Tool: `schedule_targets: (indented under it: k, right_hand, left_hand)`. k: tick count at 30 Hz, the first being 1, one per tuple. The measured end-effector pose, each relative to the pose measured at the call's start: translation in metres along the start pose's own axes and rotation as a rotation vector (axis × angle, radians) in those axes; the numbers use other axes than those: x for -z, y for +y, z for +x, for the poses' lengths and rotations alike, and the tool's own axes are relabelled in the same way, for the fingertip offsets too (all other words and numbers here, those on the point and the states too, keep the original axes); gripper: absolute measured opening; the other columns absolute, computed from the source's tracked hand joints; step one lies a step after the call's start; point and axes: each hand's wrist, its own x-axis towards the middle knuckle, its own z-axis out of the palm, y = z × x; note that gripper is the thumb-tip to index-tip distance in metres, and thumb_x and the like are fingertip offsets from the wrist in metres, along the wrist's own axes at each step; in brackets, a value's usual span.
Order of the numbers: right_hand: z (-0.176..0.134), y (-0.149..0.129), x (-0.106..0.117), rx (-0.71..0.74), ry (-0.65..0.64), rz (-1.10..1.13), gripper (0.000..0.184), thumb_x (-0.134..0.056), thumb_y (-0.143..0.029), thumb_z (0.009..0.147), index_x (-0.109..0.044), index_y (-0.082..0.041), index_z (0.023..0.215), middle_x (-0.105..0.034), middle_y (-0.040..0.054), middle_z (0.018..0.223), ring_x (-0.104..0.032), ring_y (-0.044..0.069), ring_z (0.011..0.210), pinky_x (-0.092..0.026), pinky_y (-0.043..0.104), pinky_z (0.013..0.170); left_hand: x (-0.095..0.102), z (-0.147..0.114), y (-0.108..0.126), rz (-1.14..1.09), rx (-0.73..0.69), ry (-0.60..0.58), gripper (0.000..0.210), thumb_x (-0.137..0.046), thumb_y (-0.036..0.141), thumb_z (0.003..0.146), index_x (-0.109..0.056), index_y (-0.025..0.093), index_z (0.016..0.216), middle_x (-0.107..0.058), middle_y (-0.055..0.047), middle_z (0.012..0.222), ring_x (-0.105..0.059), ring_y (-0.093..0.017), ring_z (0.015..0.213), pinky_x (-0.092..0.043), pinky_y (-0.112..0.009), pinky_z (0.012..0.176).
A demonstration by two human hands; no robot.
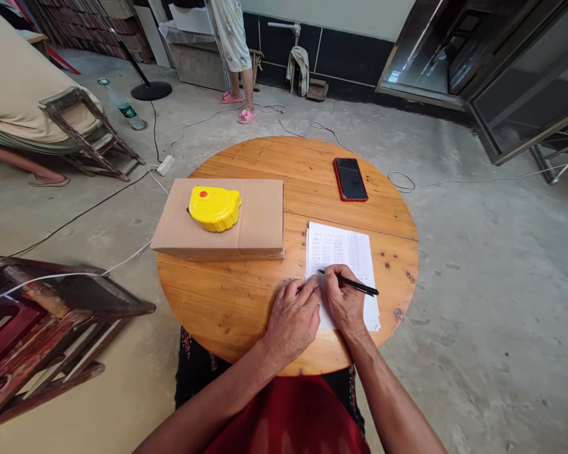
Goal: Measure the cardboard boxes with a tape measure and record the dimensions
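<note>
My right hand is closed around a black pen, its tip at the left part of a white paper sheet. Rows of handwriting cover the sheet's upper part, and more sheets seem to lie under it. My left hand lies flat, fingers stretched out, its fingertips on the paper's left edge and the rest on the round wooden table. Left of the paper is a closed cardboard box with a yellow tape measure on top.
A phone in a red case lies at the table's far right. Wooden chairs stand to the left. A person in pink slippers stands beyond the table. Cables and a plastic bottle lie on the concrete floor.
</note>
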Motion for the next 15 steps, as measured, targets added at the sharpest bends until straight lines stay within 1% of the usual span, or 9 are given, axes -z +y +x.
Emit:
schedule_targets:
  k: [11,15]
  right_hand:
    - [-0.0007,0.0006,0.0015,0.052,-0.023,-0.041,0.019,-0.054,-0.031,0.091,-0.061,-0.018,0.078,-0.058,-0.0021,0.066,-0.05,0.013,0.059,-0.042,0.025,0.059]
    - [-0.0008,0.0003,0.0014,0.058,-0.035,-0.077,0.02,-0.054,-0.031,0.091,-0.061,-0.018,0.077,-0.058,-0.0018,0.066,-0.051,0.013,0.06,-0.042,0.026,0.06]
  left_hand:
    - [0.0009,-0.0001,0.0008,0.0,0.002,0.024,0.035,-0.055,0.017,0.089,-0.059,0.02,0.124,-0.057,-0.001,0.141,-0.05,-0.026,0.113,-0.045,-0.045,0.095]
    - [0.0011,0.0003,0.0008,0.001,0.002,0.022,0.035,-0.056,0.017,0.088,-0.06,0.02,0.122,-0.057,-0.002,0.14,-0.051,-0.025,0.113,-0.045,-0.044,0.096]
